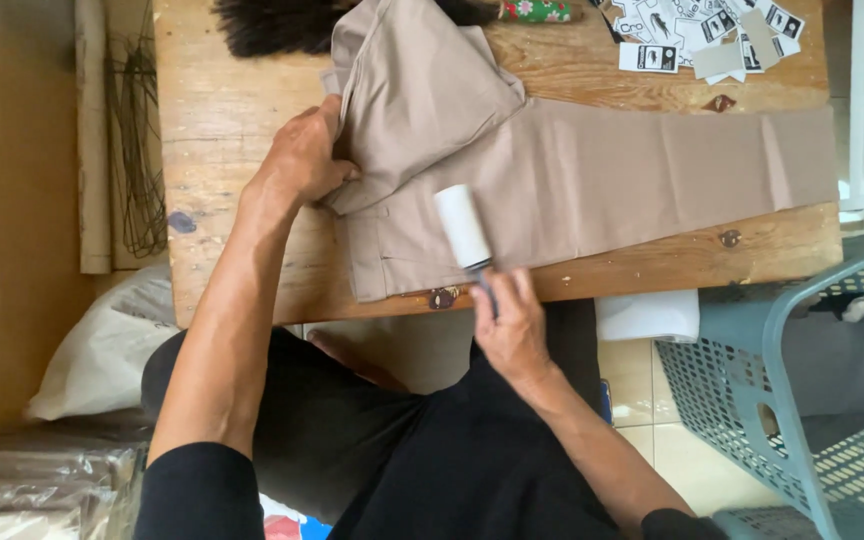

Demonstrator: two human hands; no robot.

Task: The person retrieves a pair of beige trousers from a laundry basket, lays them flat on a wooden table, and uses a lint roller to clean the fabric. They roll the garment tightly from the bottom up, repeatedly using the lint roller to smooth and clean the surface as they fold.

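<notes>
- While pinned flat at the near edge of the wooden desk [212, 120], beige trousers [592, 180] lying lengthwise, legs running off toward 3 o'clock, waist end toward 9 o'clock.
- Top part folded back over itself into a loose flap toward 12 o'clock.
- Left hand [304, 155] at about 9 o'clock of the cloth, clenched on the edge of that folded flap, thumb tucked under the fabric.
- Right hand [512, 325] at 6 o'clock, wrapped around the dark handle of a lint roller [464, 228]; white roller head resting on the trousers near the waistband, tilted up toward 11 o'clock.
- Both forearms bare, black sleeves at the bottom of the view, dark-clothed lap just under the desk edge.
- Up at 12 o'clock on the desk: dark bristly brush [272, 25], partly covered by the cloth.
- Over at 1 o'clock: scattered pile of small paper tags [712, 35], white and beige, plus a small green-and-red patterned thing just beside them, too cropped to tell what.
- Down at 4 o'clock, beside the desk: blue-grey plastic laundry basket [742, 380] with perforated walls.
- White folded cloth or paper [647, 315] hanging just below the desk edge, between lap and basket.
- At 8 o'clock on the floor: white plastic bag [102, 350], clear-wrapped bundles below it.
</notes>
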